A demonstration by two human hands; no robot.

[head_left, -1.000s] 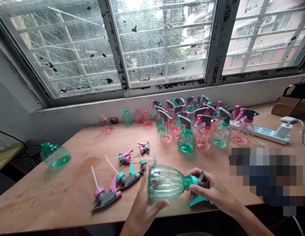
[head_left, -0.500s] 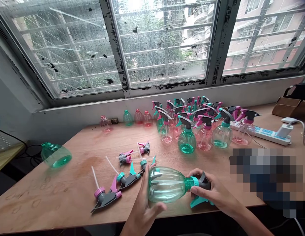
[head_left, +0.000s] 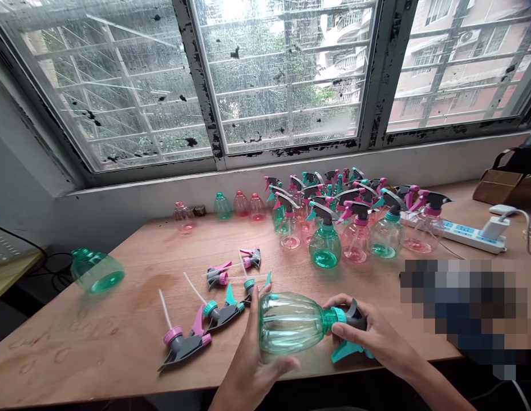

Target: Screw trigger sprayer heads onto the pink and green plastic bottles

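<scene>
Above the surface [head_left: 120, 348], a sideways green bottle [head_left: 291, 323] has dipped slightly; fingers of the left hand [head_left: 250, 361] cup its base, the right hand [head_left: 371, 330] still grips its spray head [head_left: 356, 318], seemingly seated.

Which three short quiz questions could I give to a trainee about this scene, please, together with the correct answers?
1. Multiple choice: how is the held green bottle turned?
A upright
B sideways
C upside down

2. True or false: the right hand is at the spray-head end of this bottle, and the left hand is at its base.

3. Fill in: the loose spray head nearest to the front edge of the table has a ____ collar.

Key: 1 B; 2 true; 3 pink.
</scene>
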